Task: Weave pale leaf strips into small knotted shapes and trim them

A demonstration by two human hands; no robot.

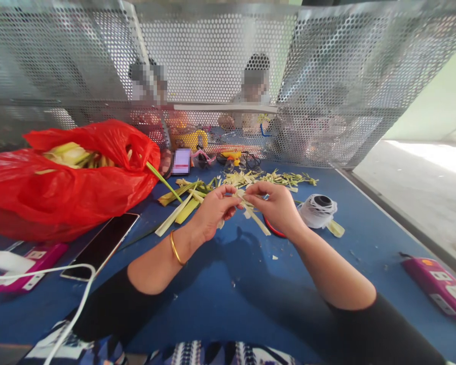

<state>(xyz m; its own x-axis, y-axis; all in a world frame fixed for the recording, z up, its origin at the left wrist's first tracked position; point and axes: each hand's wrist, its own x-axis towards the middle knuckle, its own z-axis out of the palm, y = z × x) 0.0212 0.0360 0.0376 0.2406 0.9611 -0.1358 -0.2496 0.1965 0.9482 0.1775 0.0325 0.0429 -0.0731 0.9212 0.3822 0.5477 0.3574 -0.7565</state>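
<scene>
Above the blue table, my left hand (221, 205) and my right hand (275, 203) meet at their fingertips. Both pinch a pale leaf strip (240, 195), whose exact shape is partly covered by the fingers. Under and beyond the hands lies a pile of shredded yellow-green leaf pieces (243, 178). Longer cut leaf strips (188, 209) rest to the left of my left hand. Part of a red-handled tool (273, 227) shows beneath my right hand; its kind is hidden. To the right of that hand stands a spool of white thread (317, 211).
A red plastic bag (72, 195) with leaf stalks fills the left side. Near it lie a phone (102, 246) and a magenta power strip (30, 266) with a white cable. Another power strip (439, 284) is at right. A yellow glue gun (233, 157) lies before the perforated metal screen (216, 56); people sit behind it.
</scene>
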